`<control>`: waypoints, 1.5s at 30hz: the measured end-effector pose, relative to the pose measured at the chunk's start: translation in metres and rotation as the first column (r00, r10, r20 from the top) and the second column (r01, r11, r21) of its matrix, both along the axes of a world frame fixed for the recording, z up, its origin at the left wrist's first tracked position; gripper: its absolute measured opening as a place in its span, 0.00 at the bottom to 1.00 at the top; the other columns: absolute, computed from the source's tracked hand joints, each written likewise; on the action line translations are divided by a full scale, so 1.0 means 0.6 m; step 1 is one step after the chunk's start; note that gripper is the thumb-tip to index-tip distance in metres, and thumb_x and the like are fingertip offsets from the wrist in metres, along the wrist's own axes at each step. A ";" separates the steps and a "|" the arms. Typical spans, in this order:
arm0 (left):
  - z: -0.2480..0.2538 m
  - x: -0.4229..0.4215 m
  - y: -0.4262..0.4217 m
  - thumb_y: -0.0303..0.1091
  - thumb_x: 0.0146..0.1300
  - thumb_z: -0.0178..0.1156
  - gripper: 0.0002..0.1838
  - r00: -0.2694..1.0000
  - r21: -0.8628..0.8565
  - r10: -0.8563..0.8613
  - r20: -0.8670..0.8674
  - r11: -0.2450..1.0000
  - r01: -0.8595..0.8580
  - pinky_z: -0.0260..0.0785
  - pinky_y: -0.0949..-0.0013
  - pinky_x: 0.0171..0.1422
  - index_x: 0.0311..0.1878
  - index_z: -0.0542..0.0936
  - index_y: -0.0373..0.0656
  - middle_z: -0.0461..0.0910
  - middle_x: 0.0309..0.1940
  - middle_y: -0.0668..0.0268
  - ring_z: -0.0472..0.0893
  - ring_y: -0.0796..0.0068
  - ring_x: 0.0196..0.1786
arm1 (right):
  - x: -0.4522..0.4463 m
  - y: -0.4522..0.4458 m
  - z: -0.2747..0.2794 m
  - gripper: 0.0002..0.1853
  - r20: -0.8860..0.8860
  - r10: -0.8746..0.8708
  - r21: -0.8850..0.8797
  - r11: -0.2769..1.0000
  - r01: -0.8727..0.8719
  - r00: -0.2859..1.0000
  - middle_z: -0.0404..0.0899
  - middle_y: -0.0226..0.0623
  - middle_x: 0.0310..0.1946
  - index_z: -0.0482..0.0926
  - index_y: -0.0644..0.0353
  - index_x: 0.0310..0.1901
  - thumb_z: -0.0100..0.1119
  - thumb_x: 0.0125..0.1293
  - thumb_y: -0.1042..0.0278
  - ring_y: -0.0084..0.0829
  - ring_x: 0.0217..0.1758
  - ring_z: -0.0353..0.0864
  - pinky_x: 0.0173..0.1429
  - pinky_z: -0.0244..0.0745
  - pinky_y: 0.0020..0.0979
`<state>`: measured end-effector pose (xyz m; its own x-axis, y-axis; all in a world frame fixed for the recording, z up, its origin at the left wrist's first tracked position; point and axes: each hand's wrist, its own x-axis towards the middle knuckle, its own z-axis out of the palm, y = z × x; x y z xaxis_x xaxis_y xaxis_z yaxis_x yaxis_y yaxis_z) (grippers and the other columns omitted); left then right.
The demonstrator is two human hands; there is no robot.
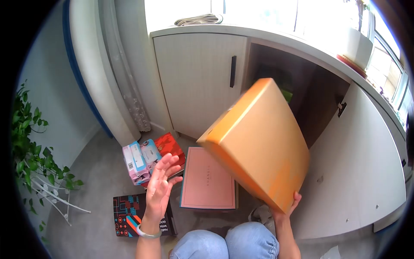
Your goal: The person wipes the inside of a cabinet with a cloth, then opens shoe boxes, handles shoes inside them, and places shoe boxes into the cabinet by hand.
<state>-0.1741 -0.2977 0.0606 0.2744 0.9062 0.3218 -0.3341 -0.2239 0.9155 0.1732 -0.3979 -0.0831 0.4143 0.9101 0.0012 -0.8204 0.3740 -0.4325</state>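
A large flat orange-brown box [263,142] is tilted up in front of the open cabinet, its edges smeared a little by motion. My right hand [290,205] grips its lower corner, with part of the fingers hidden behind it. Raised to the left, my left hand [161,183] has its fingers apart and holds nothing; a bangle circles that wrist. Under and beyond the left hand lie a black patterned box [129,213], a pink box [208,179], a red box [169,144] and packs of tissues [137,160].
The right cabinet door [358,168] stands wide open beside the dark cabinet interior [319,82]; the left door [198,73] is closed. Folded cloth [198,19] and a white pot [355,47] rest on the countertop. A leafy plant [32,146] stands at far left.
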 end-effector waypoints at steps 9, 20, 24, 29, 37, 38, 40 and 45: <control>-0.101 -0.070 -0.026 0.36 0.68 0.58 0.20 0.993 -0.183 0.054 -0.101 0.980 -0.072 0.69 0.71 0.55 0.58 0.74 0.35 0.79 0.53 0.61 0.80 0.75 0.49 | -0.007 0.059 0.034 0.39 -0.060 -0.023 -0.052 0.998 0.020 0.998 0.63 0.29 0.67 0.65 0.43 0.67 0.59 0.56 0.35 0.37 0.71 0.60 0.68 0.59 0.59; -0.178 -0.108 -0.065 0.34 0.67 0.58 0.16 0.987 -0.391 0.137 -0.087 0.907 -0.160 0.72 0.71 0.51 0.54 0.75 0.36 0.80 0.45 0.61 0.81 0.72 0.45 | 0.020 0.344 0.238 0.50 0.191 -0.349 -0.036 0.931 0.362 0.917 0.47 0.42 0.74 0.53 0.44 0.73 0.68 0.52 0.38 0.48 0.76 0.49 0.71 0.53 0.62; -0.193 -0.107 -0.069 0.33 0.68 0.57 0.16 0.987 -0.419 0.135 -0.084 0.894 -0.158 0.72 0.72 0.51 0.54 0.75 0.36 0.80 0.44 0.61 0.81 0.73 0.45 | 0.066 0.463 0.222 0.61 0.684 0.001 -0.308 0.907 0.288 0.729 0.47 0.49 0.76 0.37 0.50 0.79 0.70 0.54 0.42 0.47 0.77 0.52 0.73 0.54 0.54; -0.206 -0.114 -0.077 0.33 0.68 0.57 0.16 0.986 -0.448 0.117 -0.118 0.880 -0.158 0.72 0.73 0.50 0.55 0.75 0.35 0.81 0.44 0.61 0.81 0.73 0.44 | 0.150 0.500 0.154 0.55 0.875 0.097 -0.343 0.816 0.465 0.475 0.61 0.48 0.68 0.41 0.55 0.77 0.68 0.57 0.49 0.43 0.69 0.63 0.67 0.63 0.46; -0.263 -0.135 -0.110 0.33 0.71 0.59 0.14 0.921 -0.384 0.122 -0.370 0.883 -0.270 0.71 0.75 0.55 0.56 0.78 0.38 0.81 0.47 0.68 0.80 0.79 0.50 | 0.113 0.460 0.045 0.28 0.849 -0.015 -0.254 0.864 0.434 0.528 0.79 0.31 0.34 0.65 0.58 0.65 0.60 0.64 0.69 0.23 0.37 0.79 0.41 0.73 0.26; -0.264 -0.141 -0.120 0.33 0.70 0.60 0.13 0.862 -0.337 0.117 -0.493 0.888 -0.313 0.71 0.75 0.52 0.55 0.79 0.39 0.82 0.46 0.68 0.80 0.80 0.49 | 0.073 0.442 0.060 0.27 0.897 0.021 -0.230 0.875 0.425 0.441 0.79 0.33 0.36 0.65 0.59 0.65 0.58 0.65 0.70 0.23 0.38 0.78 0.41 0.73 0.26; -0.264 -0.156 -0.136 0.31 0.65 0.62 0.12 0.693 -0.143 0.218 -0.687 0.895 -0.423 0.73 0.71 0.46 0.50 0.81 0.39 0.81 0.42 0.64 0.81 0.75 0.43 | -0.034 0.409 0.101 0.24 0.887 0.021 -0.213 0.904 0.370 0.461 0.78 0.33 0.38 0.67 0.60 0.63 0.57 0.65 0.71 0.23 0.39 0.78 0.42 0.72 0.25; -0.337 -0.310 -0.150 0.33 0.61 0.64 0.16 0.030 0.459 0.712 -0.702 0.484 -0.746 0.66 0.60 0.62 0.52 0.80 0.40 0.74 0.50 0.58 0.73 0.57 0.56 | -0.240 0.326 0.145 0.15 0.956 0.123 -0.075 0.980 -0.185 0.267 0.78 0.32 0.41 0.74 0.63 0.54 0.52 0.66 0.80 0.22 0.40 0.77 0.45 0.74 0.26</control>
